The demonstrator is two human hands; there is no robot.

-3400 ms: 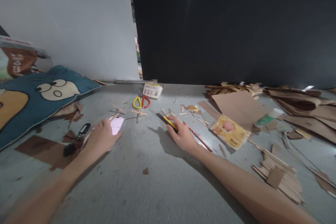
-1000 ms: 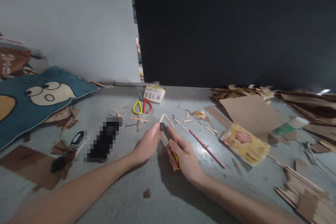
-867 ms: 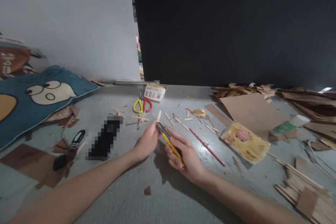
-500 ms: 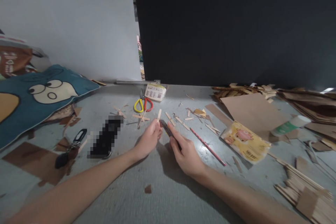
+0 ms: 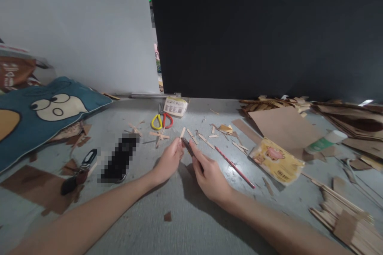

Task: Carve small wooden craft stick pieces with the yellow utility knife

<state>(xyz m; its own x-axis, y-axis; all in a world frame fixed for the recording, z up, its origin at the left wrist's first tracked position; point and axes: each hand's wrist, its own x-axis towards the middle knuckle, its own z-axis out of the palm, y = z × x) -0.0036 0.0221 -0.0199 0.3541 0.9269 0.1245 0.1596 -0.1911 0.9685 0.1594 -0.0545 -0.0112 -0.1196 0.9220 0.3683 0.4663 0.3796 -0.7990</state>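
My left hand (image 5: 170,158) is closed on a pale wooden craft stick (image 5: 182,132), whose upper end sticks out past the fingers. In my right hand (image 5: 211,175) is a dark utility knife (image 5: 188,147), its front end against the stick at the left fingertips. The blade itself is too small to make out. Just beyond the hands lie several cut stick pieces (image 5: 206,140) and a small star-like bundle of sticks (image 5: 160,137). A red patterned pencil (image 5: 235,167) rests to the right of my right hand.
Scissors (image 5: 162,121) and a small tissue pack (image 5: 176,106) lie at the back. On the left are a phone (image 5: 121,159), keys (image 5: 79,173) and a blue cushion (image 5: 54,107). A yellow pack (image 5: 278,161), glue stick (image 5: 326,142), cardboard (image 5: 284,125) and stacked sticks (image 5: 344,215) occupy the right.
The knife has turned slightly against the stick, and the stick's upper end leans a little more to the right. The whole view has shifted slightly; both hands keep their holds.
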